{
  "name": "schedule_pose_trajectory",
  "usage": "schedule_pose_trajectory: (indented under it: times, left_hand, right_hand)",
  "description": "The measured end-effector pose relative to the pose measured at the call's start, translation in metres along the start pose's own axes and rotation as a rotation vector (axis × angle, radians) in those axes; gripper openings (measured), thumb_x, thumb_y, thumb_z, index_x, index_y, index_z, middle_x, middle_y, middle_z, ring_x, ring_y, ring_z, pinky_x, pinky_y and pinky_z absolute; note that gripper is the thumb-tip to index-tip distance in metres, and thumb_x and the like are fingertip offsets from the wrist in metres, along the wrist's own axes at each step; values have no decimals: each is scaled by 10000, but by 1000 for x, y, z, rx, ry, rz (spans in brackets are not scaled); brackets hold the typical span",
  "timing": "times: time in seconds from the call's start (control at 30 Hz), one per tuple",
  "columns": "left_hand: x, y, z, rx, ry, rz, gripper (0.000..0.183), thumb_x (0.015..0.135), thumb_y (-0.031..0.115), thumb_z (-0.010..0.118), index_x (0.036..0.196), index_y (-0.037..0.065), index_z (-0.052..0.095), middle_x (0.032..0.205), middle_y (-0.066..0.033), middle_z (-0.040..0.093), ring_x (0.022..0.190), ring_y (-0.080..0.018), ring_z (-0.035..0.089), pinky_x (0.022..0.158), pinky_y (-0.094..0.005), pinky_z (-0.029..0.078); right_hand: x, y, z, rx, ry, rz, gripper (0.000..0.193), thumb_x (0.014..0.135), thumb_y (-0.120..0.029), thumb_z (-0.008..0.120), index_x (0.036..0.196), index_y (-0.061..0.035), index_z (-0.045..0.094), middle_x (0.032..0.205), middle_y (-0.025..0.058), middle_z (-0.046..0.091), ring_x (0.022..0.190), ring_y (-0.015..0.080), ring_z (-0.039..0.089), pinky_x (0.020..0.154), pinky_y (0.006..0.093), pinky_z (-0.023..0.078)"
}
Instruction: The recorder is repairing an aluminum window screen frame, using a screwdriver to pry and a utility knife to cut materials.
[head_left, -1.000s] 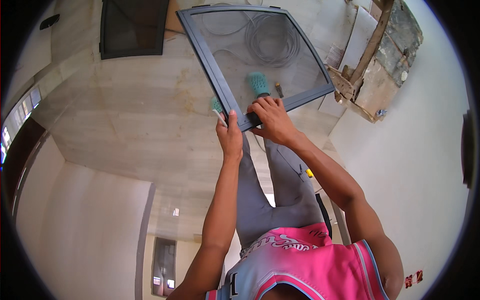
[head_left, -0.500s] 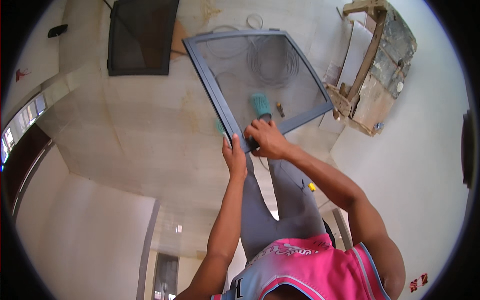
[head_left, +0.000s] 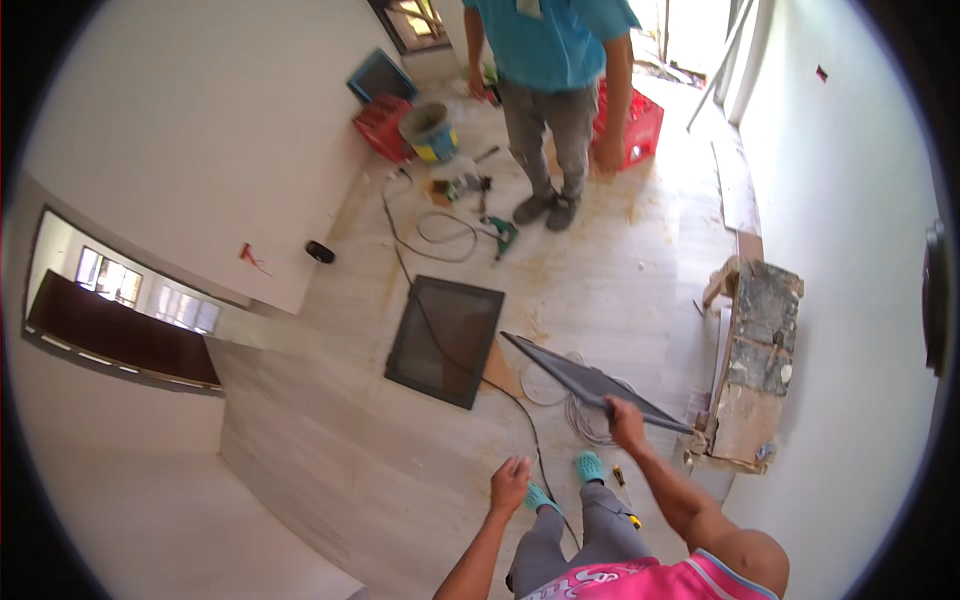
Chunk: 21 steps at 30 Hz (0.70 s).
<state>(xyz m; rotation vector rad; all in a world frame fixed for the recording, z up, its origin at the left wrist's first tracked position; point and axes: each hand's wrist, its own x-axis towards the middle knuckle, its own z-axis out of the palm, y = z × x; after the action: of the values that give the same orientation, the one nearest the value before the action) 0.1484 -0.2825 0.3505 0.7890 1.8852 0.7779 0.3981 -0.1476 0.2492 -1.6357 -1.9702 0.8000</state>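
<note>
My right hand [head_left: 627,422] grips the edge of a dark grey framed mesh screen [head_left: 572,374], which is seen almost edge-on and tilted. Its far corner points toward the middle of the floor, its near corner toward the wooden bench at right. Apart from it, my left hand [head_left: 510,487] hovers above my left foot with its fingers curled together; anything inside them is too small to make out. A second framed screen [head_left: 447,338] lies flat on the floor to the left, a black cable crossing it. Beside my right foot lies a screwdriver [head_left: 620,478].
Behind the held screen lies a coil of grey cable [head_left: 585,420]. A paint-stained wooden bench [head_left: 765,310] stands by the right wall. Farther off are a green power drill [head_left: 505,236], a bucket [head_left: 430,135], red crates [head_left: 640,125] and a standing person [head_left: 550,60] in blue.
My left hand has come off the screen, which now hangs from my right hand, turned edge-on and farther right. The view has lifted, bringing the other person and the tools into sight.
</note>
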Motion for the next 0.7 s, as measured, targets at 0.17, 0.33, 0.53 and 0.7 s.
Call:
schedule_pose_trajectory:
  times: [0.17,0.33,0.53,0.7]
  left_hand:
    - [-85,-90,-122,-4,290,-284,306,952,337,604,943,33,638,694,-97,653,540,-163,588,496,-309,452]
    - [-183,-139,-139,-338,590,-577,275,957,321,579,1008,53,618,695,-77,621,461,-116,478,372,-276,338]
    - [-246,-139,-59,-539,658,-646,345,972,352,533,1003,22,627,708,-84,617,472,-126,494,376,-276,370]
    - [-232,-123,-35,-521,776,-475,332,945,311,544,956,0,661,702,-95,637,497,-156,528,422,-283,392]
  right_hand:
    - [118,-77,-116,135,55,-64,186,875,-198,665,945,-31,618,747,254,620,725,469,605,620,487,457]
    - [196,-139,-201,71,215,-168,222,900,-252,642,903,-33,607,788,266,637,776,478,616,652,539,461]
    - [271,-195,-261,153,332,-221,203,925,-225,628,955,-27,657,732,110,675,661,210,675,633,369,509]
    - [292,-216,-262,106,377,-204,250,907,-290,637,993,-56,659,761,100,684,708,212,678,689,365,503]
